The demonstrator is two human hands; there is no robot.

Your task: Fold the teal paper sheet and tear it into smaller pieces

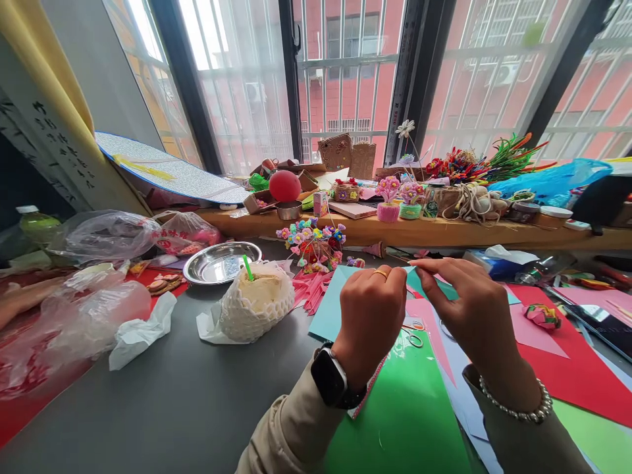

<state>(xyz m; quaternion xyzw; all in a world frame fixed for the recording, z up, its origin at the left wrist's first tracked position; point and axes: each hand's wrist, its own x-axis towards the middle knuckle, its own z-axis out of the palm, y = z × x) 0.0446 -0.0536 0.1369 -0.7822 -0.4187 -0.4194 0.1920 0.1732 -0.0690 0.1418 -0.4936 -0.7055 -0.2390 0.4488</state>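
Note:
My left hand (372, 309) is closed, its back towards me, with a ring on one finger and a watch on the wrist. Close beside it, my right hand (467, 299) pinches with thumb and fingers. The fingertips of both almost meet above the light blue paper (328, 306); what lies between them is too small or hidden to make out. Below the hands are scissors (413, 338), partly covered, on a shiny green sheet (405, 408). Pink paper (424, 313) shows between the wrists.
A coconut in foam netting (257, 303) with a green straw stands left of my hands. Behind it are a metal plate (222, 263) and colourful flower crafts (313, 243). Another person's arm (24, 299) reaches in by plastic bags (93, 322). Red paper (587, 368) lies right.

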